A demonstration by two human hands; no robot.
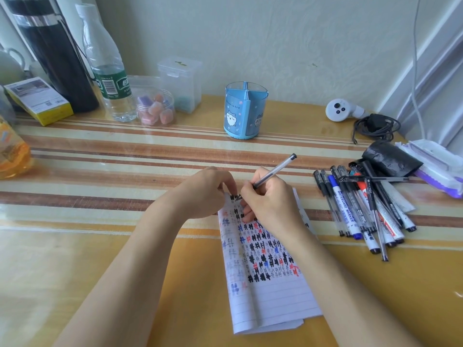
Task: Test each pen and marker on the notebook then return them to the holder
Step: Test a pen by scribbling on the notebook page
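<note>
The right grip (270, 204) (a bare hand, like its partner) is closed round a clear-barrelled pen (275, 170). Thumb and fingers pinch it low on the barrel. The tip is down on the top of the notebook (270, 296) and the capped end slants up toward 1 o'clock.

The left grip (208, 191) sits just beside it at 9 o'clock. Its fingers are bent, with their tips on the notebook's upper left corner. The thumb is hidden, so I cannot tell whether it pinches the paper or only presses on it.

The notebook lies open on the bench (75, 246) in front of the person. Its lined page is filled most of the way down with small black, blue and red hash marks.

The blue pen holder (245, 111) stands upright at 12 o'clock from the hands, well apart and near the wall. No pens show above its rim. A loose pile of pens and markers (363, 209) lies at 3 o'clock from the notebook, several of them crossed over one another.

Behind the pile at 1 o'clock are a black pouch (390, 159), a coiled black cable (375, 126) and a white controller (340, 110). At 10 o'clock stand a water bottle (107, 71), a dark flask (50, 53) and a small clear jar (155, 108) holding coloured pieces.
</note>
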